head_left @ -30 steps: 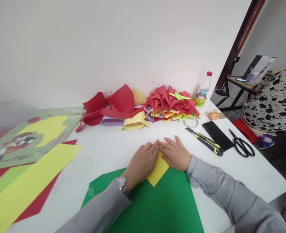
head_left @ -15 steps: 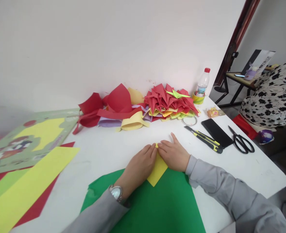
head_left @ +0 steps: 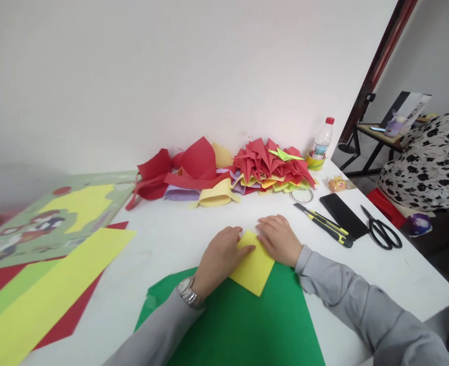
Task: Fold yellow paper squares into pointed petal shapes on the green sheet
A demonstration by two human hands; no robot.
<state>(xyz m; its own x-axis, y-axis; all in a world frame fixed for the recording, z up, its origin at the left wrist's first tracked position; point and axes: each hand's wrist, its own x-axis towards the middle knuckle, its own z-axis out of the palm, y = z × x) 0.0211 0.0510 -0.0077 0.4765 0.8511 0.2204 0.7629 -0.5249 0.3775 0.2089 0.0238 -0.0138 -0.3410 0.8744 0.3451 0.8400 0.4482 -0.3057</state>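
Observation:
A small yellow square of origami paper (head_left: 255,269) lies tilted like a diamond over a large green sheet (head_left: 243,325) in front of me. My left hand (head_left: 224,256) is closed on the paper's left edge, thumb across its top face. On the opposite side, my right hand (head_left: 279,238) has its fingers bent together at the paper's upper right edge, and its thumb is hidden. The upper corner of the square shows between both hands. A metal watch (head_left: 189,292) is on my left wrist.
Utility knife (head_left: 325,226), black phone-like slab (head_left: 343,216) and scissors (head_left: 380,227) lie to the right. Red folded papers (head_left: 264,160), a red paper hat (head_left: 199,162) and a bottle (head_left: 322,140) stand along the wall. Long yellow paper (head_left: 67,284) lies left.
The yellow paper shows a wider face now, where it looked narrower between my hands before. My hands have moved apart at its top, and my left thumb now lies over it.

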